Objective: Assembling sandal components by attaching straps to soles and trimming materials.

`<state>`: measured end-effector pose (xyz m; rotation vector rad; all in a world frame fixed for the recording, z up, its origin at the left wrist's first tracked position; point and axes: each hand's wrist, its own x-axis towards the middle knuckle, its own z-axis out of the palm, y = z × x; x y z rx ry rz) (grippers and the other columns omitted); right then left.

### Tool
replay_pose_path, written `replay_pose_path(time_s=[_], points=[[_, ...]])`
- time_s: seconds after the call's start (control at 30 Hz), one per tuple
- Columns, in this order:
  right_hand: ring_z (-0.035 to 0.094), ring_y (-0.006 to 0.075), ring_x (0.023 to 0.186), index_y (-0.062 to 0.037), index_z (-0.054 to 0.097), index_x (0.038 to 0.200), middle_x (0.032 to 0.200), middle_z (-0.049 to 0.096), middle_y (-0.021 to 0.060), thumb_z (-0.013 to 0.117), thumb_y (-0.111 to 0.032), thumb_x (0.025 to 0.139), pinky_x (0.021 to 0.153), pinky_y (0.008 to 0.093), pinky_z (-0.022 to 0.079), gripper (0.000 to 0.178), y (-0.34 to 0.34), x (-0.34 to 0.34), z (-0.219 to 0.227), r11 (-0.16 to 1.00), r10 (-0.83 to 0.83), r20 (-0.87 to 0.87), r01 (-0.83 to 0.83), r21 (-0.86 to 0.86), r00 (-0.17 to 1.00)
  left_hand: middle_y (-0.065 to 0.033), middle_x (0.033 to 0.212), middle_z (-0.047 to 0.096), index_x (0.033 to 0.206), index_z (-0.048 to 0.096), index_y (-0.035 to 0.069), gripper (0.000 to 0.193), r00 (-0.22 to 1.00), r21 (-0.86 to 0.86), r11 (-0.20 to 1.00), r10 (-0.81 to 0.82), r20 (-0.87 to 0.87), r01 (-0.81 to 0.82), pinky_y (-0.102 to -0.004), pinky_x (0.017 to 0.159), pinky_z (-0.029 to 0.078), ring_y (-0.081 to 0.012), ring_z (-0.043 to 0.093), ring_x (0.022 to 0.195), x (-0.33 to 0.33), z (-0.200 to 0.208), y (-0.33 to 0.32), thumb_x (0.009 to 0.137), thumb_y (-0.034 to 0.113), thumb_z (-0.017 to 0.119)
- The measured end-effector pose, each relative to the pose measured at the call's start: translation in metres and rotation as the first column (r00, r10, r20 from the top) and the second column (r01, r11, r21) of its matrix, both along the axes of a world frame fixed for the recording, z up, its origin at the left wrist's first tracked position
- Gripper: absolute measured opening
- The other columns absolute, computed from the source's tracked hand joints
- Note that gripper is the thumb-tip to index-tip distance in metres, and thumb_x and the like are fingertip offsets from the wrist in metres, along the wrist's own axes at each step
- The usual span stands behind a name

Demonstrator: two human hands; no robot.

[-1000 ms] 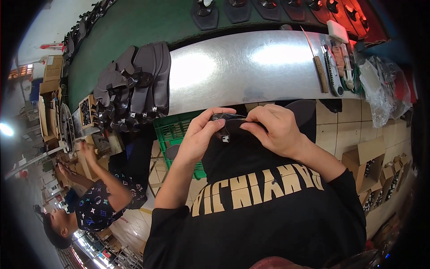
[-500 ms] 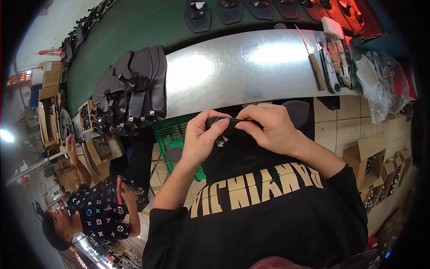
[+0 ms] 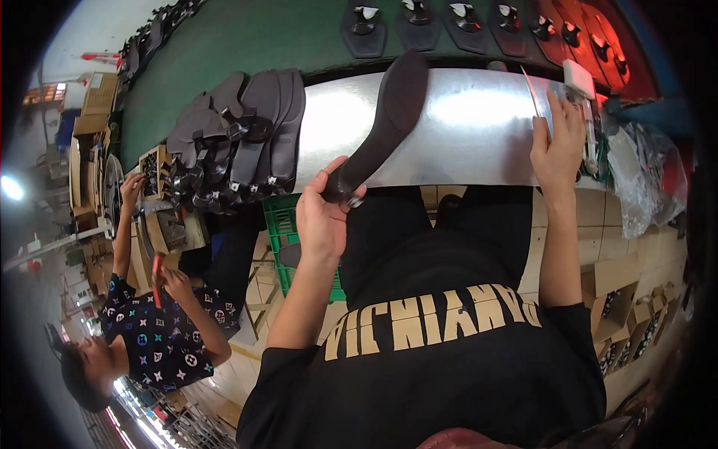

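Observation:
My left hand (image 3: 323, 217) grips a dark brown sandal sole (image 3: 396, 105) by its narrow end, which has a black strap piece and a small metal bit. The sole stands up at a slant, its broad end over the metal bench top (image 3: 479, 135). My right hand (image 3: 557, 146) is stretched out at the bench's right end, fingers extended over the tools. Beside its thumb shows the thin pointed blade (image 3: 532, 90) of a wooden-handled tool, whose handle my hand hides. The utility knife is hidden there too.
Stacked dark sandals (image 3: 239, 135) lie at the bench's left. Several soles with straps (image 3: 464, 26) line the green belt behind. Near my right hand are a white block (image 3: 578, 78) and plastic bags (image 3: 639, 179). A co-worker (image 3: 157, 329) holds a red-handled tool (image 3: 157, 277) at the left.
Both hands worked together on the sandal piece at my lap. Now the left hand has raised the sole over the bench, and the right has let go and reached to the tools.

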<state>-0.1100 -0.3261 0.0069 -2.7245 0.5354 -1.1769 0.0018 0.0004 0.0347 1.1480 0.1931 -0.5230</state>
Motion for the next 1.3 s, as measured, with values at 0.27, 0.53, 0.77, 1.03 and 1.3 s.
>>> replay_pose_path(time_s=[0.27, 0.53, 0.77, 1.03, 1.3], points=[[0.054, 0.0323, 0.097, -0.0021, 0.056, 0.126, 0.105, 0.056, 0.0149, 0.057, -0.003, 0.086, 0.086, 0.0411, 0.043, 0.04, -0.003, -0.01, -0.043, 0.993, 0.009, -0.21, 0.016, 0.118, 0.978, -0.0169, 0.122, 0.059, 0.129, 0.047, -0.009, 0.042, 0.996, 0.04, 0.996, -0.084, -0.018, 0.084, -0.0356, 0.082, 0.058, -0.0222, 0.063, 0.103, -0.005, -0.021, 0.004, 0.099, 0.021, 0.041], [0.05, 0.0034, 0.061, -0.0074, 0.057, 0.127, 0.076, 0.061, 0.0005, 0.052, -0.006, 0.094, 0.057, 0.0184, 0.042, 0.034, 0.117, -0.015, 0.004, -0.116, 0.611, 0.218, -0.187, 0.976, 0.761, -0.0052, 0.102, 0.068, 0.111, 0.059, 0.005, 0.026, 0.897, -0.186, 0.98, -0.018, -0.442, -0.072, -0.0256, 0.063, 0.056, -0.0167, 0.067, 0.091, -0.01, -0.025, -0.008, 0.094, 0.025, 0.059], [0.048, 0.0051, 0.06, -0.014, 0.04, 0.146, 0.072, 0.06, 0.0014, 0.05, -0.004, 0.094, 0.059, 0.0199, 0.042, 0.054, 0.155, -0.007, 0.005, -0.356, 0.62, 0.351, -0.146, 0.923, 0.702, -0.0012, 0.093, 0.067, 0.102, 0.062, 0.012, 0.024, 0.754, -0.39, 0.904, -0.132, -0.643, -0.174, -0.0213, 0.041, 0.034, -0.0118, 0.064, 0.082, -0.016, -0.015, -0.031, 0.092, 0.034, 0.06], [0.047, 0.0066, 0.063, -0.0027, 0.057, 0.13, 0.071, 0.053, -0.0001, 0.05, -0.01, 0.097, 0.059, 0.0212, 0.041, 0.034, 0.144, -0.003, 0.003, -0.349, 0.53, 0.369, -0.201, 0.915, 0.763, 0.0038, 0.084, 0.062, 0.093, 0.059, 0.015, 0.021, 0.789, -0.343, 0.932, -0.125, -0.601, -0.114, -0.0212, 0.04, 0.032, -0.0085, 0.056, 0.067, -0.02, -0.021, -0.032, 0.092, 0.036, 0.06], [0.047, 0.0054, 0.061, -0.0062, 0.022, 0.151, 0.072, 0.054, 0.0007, 0.048, -0.013, 0.099, 0.055, 0.0187, 0.039, 0.058, 0.151, -0.007, 0.01, -0.563, 0.642, 0.356, 0.102, 0.82, 0.679, -0.0028, 0.058, 0.058, 0.071, 0.064, 0.0, 0.07, 0.962, 0.165, 0.961, 0.188, 0.198, -0.222, -0.0224, 0.047, 0.036, -0.0069, 0.047, 0.048, -0.025, -0.023, -0.035, 0.1, 0.056, 0.033]])
